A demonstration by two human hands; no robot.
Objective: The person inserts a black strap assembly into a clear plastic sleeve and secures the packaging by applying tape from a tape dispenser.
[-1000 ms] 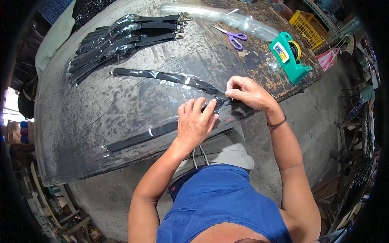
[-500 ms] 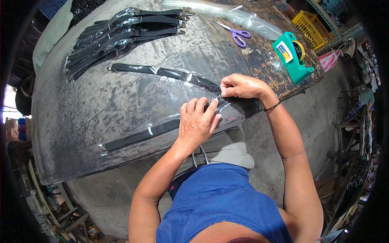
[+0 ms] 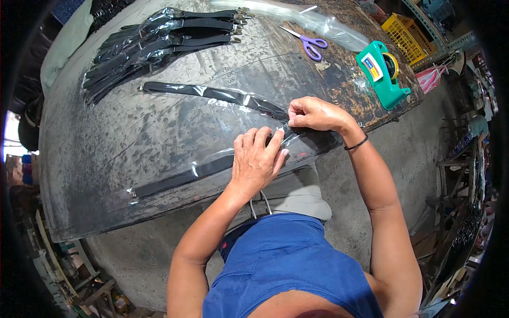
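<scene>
Two black straps in clear plastic meet near my hands: the upper strap (image 3: 207, 93) runs to the left across the table, and the lower strap (image 3: 183, 177) lies along the front edge. My left hand (image 3: 257, 153) rests palm down over the end of the lower strap, its fingers slightly apart. Just to the right, my right hand (image 3: 315, 114) is closed in a pinch at the plastic where the straps come together. What sits between its fingertips is too small to make out.
A pile of wrapped black straps (image 3: 159, 45) with metal clips lies at the back left. Purple scissors (image 3: 312, 46), a green tape dispenser (image 3: 384, 79) and clear plastic sleeves (image 3: 323, 26) are at the back right of the dark table (image 3: 106, 143). Beyond stands a yellow crate (image 3: 404, 38).
My right hand has moved slightly left, closer to my left hand, with its pinch kept. My left hand stays nearly in place. The view has shifted a little.
</scene>
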